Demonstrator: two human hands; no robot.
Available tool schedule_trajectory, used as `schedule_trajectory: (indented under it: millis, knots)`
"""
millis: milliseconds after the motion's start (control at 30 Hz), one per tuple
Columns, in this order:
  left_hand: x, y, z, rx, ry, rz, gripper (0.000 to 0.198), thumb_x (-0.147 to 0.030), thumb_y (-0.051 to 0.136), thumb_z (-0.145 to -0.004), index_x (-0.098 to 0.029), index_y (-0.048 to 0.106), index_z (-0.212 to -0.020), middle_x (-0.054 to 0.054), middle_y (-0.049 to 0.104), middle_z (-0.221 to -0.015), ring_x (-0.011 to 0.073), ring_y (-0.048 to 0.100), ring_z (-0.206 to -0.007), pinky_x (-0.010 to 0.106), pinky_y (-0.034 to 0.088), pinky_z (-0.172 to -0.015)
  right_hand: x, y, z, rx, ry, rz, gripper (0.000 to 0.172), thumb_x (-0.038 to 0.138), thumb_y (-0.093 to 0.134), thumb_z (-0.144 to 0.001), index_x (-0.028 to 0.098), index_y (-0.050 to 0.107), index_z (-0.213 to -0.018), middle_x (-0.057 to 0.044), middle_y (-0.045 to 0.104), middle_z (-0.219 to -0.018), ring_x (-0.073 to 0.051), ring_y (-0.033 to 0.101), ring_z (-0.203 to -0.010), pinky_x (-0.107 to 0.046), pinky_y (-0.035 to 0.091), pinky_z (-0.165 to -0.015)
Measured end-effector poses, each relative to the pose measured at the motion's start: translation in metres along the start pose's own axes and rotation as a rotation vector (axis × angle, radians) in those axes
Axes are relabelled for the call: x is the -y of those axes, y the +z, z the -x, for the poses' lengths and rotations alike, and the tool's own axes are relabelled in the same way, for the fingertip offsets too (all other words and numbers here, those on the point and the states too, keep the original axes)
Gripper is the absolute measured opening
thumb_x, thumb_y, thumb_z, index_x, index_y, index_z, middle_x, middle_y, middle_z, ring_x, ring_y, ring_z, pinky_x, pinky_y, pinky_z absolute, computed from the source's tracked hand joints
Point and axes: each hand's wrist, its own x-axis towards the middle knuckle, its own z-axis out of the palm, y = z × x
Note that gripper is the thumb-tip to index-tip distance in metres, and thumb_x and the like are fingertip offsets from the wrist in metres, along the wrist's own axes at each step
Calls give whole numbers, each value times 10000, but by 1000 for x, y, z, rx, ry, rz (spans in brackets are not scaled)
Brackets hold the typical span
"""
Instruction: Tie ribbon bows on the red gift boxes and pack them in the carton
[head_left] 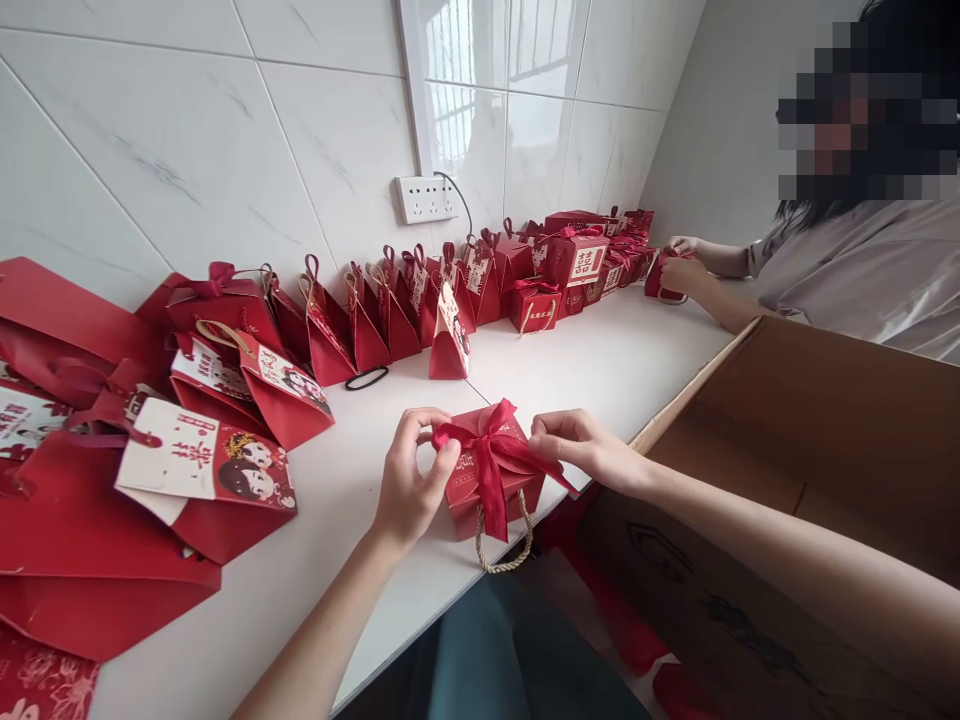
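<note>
In front of me a small red gift box [460, 497] stands at the table's front edge, a gold rope handle [504, 566] hanging from its near side. A dark red ribbon [492, 480] is tied in a bow on its top. My left hand [415, 470] pinches the bow's left loop between thumb and fingers. On the other side, my right hand [581, 445] has its fingers closed on the bow's right loop. Both ribbon tails hang down, one over the front and one to the right.
Red gift boxes [375, 320] line the wall, with larger ones [225, 490] at the left. A black hair tie [367, 379] lies on the white table [360, 450]. An open cardboard box [847, 440] stands at the right. Beyond it, another person [862, 260] handles a red box.
</note>
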Motion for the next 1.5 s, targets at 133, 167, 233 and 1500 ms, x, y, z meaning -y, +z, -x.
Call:
schedule_trajectory:
  millis: [133, 167, 233, 1500]
  knots:
    - [2, -2, -1, 24, -14, 42, 179, -367, 500, -817, -202, 535, -878, 62, 563, -983, 197, 563, -943, 337, 476, -849, 7, -5, -12, -148, -69, 61, 404, 580, 528, -790, 192, 470, -696, 36, 454, -613, -107, 418, -578, -269, 351, -576]
    - [3, -3, -1, 23, -31, 50, 172, -368, 499, -820, -201, 525, -857, 65, 567, -991, 200, 567, -948, 338, 477, -848, 8, -5, -15, -164, -68, 75, 392, 578, 528, -790, 192, 482, -735, 39, 455, -623, -106, 423, -577, -265, 353, -570]
    - [3, -3, -2, 16, -63, 62, 166, -368, 509, -822, -203, 509, -837, 65, 575, -1004, 198, 576, -937, 337, 480, -839, 10, -4, -21, -155, -59, 112, 386, 575, 534, -788, 190, 512, -789, 44, 455, -629, -100, 419, -568, -252, 335, -542]
    - [-9, 8, 12, -87, -231, 16, 303, -392, 453, -850, -214, 360, -623, -53, 335, -569, 97, 320, -516, 217, 318, -486, -14, -6, -6, 54, 117, -575, 268, 333, 729, -701, 155, 540, -634, 28, 528, -619, -79, 455, -565, -217, 341, -567]
